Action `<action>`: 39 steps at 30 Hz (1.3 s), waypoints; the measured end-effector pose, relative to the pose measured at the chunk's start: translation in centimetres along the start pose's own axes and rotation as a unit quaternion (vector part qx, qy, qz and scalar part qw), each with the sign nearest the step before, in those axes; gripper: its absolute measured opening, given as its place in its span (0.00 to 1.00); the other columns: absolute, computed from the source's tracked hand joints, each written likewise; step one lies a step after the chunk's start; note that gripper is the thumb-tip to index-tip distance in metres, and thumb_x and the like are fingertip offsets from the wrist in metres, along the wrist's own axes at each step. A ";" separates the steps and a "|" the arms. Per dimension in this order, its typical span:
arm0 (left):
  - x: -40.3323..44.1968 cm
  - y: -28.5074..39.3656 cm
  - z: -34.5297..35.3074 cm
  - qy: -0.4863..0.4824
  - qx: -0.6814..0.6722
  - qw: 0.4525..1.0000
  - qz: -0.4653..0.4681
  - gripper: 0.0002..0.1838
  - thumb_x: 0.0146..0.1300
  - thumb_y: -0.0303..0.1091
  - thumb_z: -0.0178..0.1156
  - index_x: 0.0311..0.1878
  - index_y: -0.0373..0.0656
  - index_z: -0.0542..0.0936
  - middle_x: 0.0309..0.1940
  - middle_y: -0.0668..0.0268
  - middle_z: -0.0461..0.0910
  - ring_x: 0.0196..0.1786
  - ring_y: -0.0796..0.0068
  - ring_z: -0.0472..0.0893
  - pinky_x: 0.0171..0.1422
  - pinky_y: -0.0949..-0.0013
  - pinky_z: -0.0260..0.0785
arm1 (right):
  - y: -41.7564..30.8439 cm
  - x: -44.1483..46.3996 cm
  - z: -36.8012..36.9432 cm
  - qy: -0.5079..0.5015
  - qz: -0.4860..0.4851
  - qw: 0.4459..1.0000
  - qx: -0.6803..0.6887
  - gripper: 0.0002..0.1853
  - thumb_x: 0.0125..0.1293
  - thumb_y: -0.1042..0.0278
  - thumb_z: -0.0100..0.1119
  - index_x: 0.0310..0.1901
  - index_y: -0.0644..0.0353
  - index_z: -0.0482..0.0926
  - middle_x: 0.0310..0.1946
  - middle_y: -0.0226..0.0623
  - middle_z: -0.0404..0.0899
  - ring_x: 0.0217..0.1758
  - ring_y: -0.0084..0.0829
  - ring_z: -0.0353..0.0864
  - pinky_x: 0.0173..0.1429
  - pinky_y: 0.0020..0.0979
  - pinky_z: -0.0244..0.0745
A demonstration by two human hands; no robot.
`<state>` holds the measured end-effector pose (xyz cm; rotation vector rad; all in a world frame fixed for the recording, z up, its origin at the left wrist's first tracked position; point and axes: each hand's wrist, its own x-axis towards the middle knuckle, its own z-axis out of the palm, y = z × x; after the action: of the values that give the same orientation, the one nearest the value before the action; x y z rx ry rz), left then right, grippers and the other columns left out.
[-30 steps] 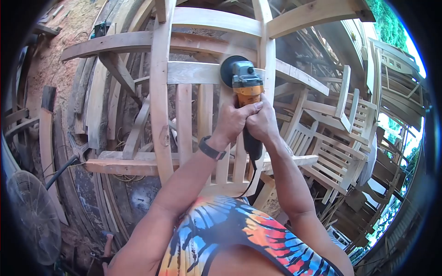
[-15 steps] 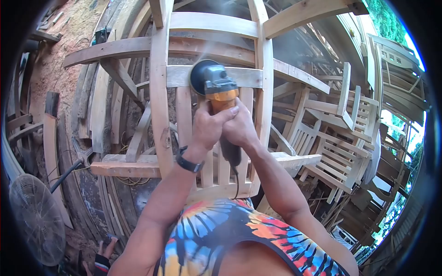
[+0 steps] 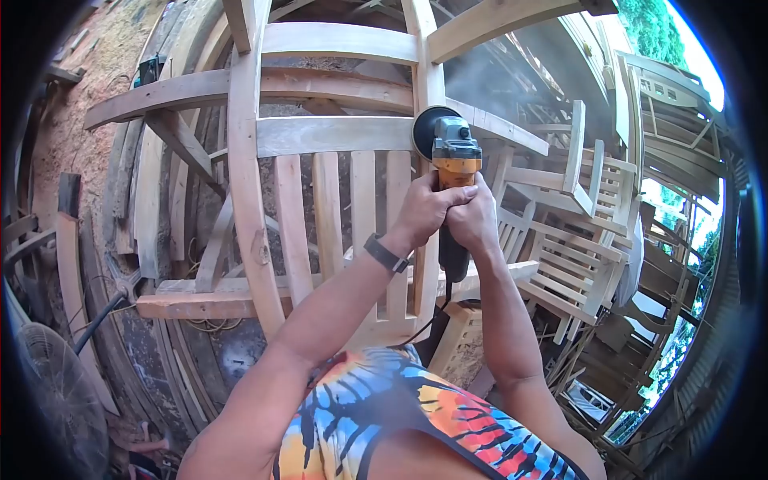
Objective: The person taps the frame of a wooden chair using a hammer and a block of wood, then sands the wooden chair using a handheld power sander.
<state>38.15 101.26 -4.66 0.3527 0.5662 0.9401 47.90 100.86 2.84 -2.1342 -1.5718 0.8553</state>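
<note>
Head view looks down on two bare hands and a yellow, grey and black angle grinder (image 3: 460, 156), held at arm's length over the right-side post of a pale wooden chair frame (image 3: 336, 136). The left hand (image 3: 422, 212) is closed around the tool's body from one side, a dark wristband (image 3: 386, 253) on its wrist. The right hand (image 3: 474, 220) is closed around it from the other side, and the left thumb lies across it (the fingers underneath are mostly hidden, so I cannot tell how they curl).

The grinder's round dark disc (image 3: 430, 133) sits over the post, just beside the end of the broad crossrail; whether its face presses on the wood I cannot tell. A black power cord (image 3: 439, 312) leaves the grinder's lower end and curves down toward the person's brightly patterned sleeveless top (image 3: 360, 400). Below the crossrail, upright wooden slats (image 3: 326, 208) run side by side, and a pale haze hangs beyond the disc.

To the right are more slatted wooden pieces (image 3: 570, 272); to the left, long weathered planks (image 3: 150, 208) and a round, wire-caged fan (image 3: 64, 388).
</note>
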 end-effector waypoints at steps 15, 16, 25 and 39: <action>-0.1 -0.1 -0.6 0.008 -0.053 0.999 0.011 0.19 0.66 0.31 0.71 0.57 0.34 0.83 0.47 0.61 0.87 0.49 0.75 0.85 0.57 0.70 0.77 | -1.8 -0.3 0.8 -0.005 0.017 1.000 -0.011 0.23 0.56 0.72 0.66 0.55 0.68 0.75 0.43 0.57 0.88 0.53 0.50 0.89 0.56 0.42 0.83; -0.2 0.0 -0.7 0.009 -0.056 0.998 0.011 0.19 0.66 0.31 0.71 0.57 0.34 0.83 0.47 0.61 0.87 0.49 0.75 0.85 0.57 0.70 0.77 | -2.4 -0.4 0.6 -0.002 0.033 0.999 0.015 0.23 0.57 0.73 0.65 0.54 0.68 0.75 0.43 0.57 0.87 0.53 0.50 0.89 0.56 0.42 0.83; -3.5 2.1 -4.3 0.078 -0.053 0.994 0.051 0.19 0.65 0.29 0.71 0.57 0.34 0.82 0.51 0.61 0.86 0.51 0.73 0.85 0.59 0.69 0.77 | -3.1 -0.6 5.1 -0.063 0.009 0.998 0.002 0.23 0.58 0.72 0.62 0.56 0.69 0.74 0.42 0.57 0.88 0.52 0.55 0.89 0.55 0.44 0.83; -2.8 1.8 -2.8 0.048 -0.066 0.997 0.002 0.19 0.69 0.30 0.68 0.60 0.35 0.81 0.52 0.61 0.86 0.51 0.74 0.85 0.59 0.70 0.77 | -2.3 -0.7 3.6 -0.025 0.029 0.999 -0.022 0.24 0.56 0.70 0.65 0.55 0.71 0.74 0.41 0.61 0.87 0.50 0.57 0.89 0.54 0.46 0.84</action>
<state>33.99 99.99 -5.16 0.1900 0.5886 0.9967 43.69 100.70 1.71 -2.2169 -1.5729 0.9060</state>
